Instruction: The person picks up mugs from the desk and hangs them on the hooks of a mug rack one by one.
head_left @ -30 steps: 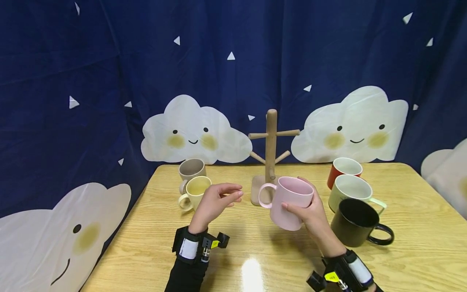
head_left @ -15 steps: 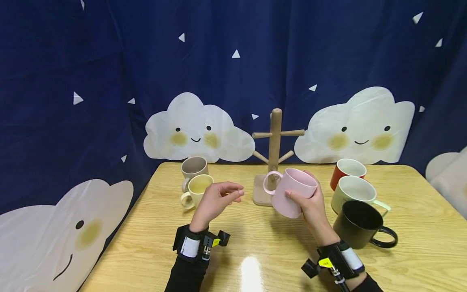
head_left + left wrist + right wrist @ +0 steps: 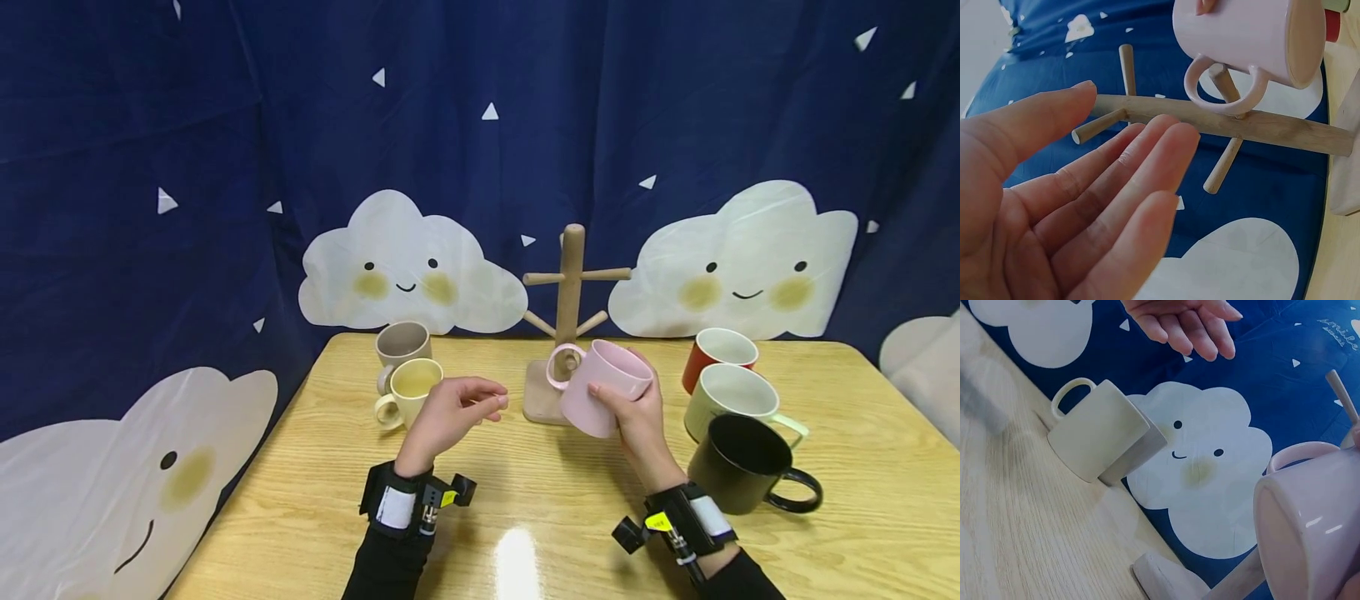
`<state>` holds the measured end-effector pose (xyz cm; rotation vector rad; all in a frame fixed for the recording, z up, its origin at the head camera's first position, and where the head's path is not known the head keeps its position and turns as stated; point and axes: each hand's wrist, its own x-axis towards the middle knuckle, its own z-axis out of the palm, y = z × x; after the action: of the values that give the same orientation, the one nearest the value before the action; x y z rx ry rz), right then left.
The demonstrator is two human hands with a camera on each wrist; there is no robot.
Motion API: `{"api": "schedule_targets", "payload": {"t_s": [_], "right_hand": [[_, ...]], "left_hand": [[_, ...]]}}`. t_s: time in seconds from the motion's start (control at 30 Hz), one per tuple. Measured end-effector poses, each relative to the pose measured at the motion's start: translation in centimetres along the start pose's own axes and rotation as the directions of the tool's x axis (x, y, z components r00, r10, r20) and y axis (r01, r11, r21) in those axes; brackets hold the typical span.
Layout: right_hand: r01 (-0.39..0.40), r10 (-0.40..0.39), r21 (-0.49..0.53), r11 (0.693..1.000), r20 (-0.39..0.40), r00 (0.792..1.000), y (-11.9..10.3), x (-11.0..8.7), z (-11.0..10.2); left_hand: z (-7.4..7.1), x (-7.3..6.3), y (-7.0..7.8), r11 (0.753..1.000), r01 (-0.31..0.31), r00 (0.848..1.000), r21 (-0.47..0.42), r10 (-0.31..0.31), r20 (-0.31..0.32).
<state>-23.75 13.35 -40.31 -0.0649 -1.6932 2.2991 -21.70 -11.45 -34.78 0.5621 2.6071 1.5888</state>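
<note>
My right hand point(image 3: 641, 425) grips a pink mug point(image 3: 587, 398) by its body, tilted, with the thumb on the near side. The mug's handle points left, towards the wooden mug tree point(image 3: 570, 287). In the left wrist view the tip of a lower peg point(image 3: 1224, 81) shows within the handle loop point(image 3: 1192, 87). Nothing is in my left hand point(image 3: 452, 412); its fingers are relaxed and apart from the tree. It hovers just right of a yellow mug point(image 3: 405, 407), which also stands in the right wrist view.
Behind the yellow mug stands a grey-brown mug point(image 3: 403, 340). At the right, a red mug point(image 3: 697, 367), a pale green mug point(image 3: 708, 412) and a black mug point(image 3: 731, 475) stand in a row on the wooden table point(image 3: 300, 508). A blue curtain point(image 3: 450, 150) hangs behind.
My right hand has carried the pink mug away from me, tilting it more, so its handle now overlaps the tree's lower front peg. The left hand keeps its pose.
</note>
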Motion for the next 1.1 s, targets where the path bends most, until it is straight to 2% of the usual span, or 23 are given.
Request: {"api": "schedule_targets", "payload": {"t_s": [0.2,0.53,0.93,1.1], "right_hand": [[0.039,-0.039,0.036,0.999,0.006,0.999,0.9,0.8,0.3],[-0.005,0.005,0.051,0.999,-0.012,1.000,2.1,1.3,0.2],[0.032,-0.028,0.078,0.996,-0.060,0.998,3.6,2.3,-0.5],[0.042,-0.036,0.113,0.993,-0.052,0.998,3.9,2.7,-0.4]], "left_hand": [[0.0,-0.1,-0.1,1.000,0.016,1.000,0.012,-0.016,0.011],[0.3,-0.2,-0.4,1.000,0.005,0.999,0.007,-0.005,0.033],[0.5,0.1,-0.3,1.000,-0.006,0.999,0.017,0.005,0.050],[0.6,0.3,-0.1,1.000,-0.011,0.998,0.026,0.009,0.058]]}}
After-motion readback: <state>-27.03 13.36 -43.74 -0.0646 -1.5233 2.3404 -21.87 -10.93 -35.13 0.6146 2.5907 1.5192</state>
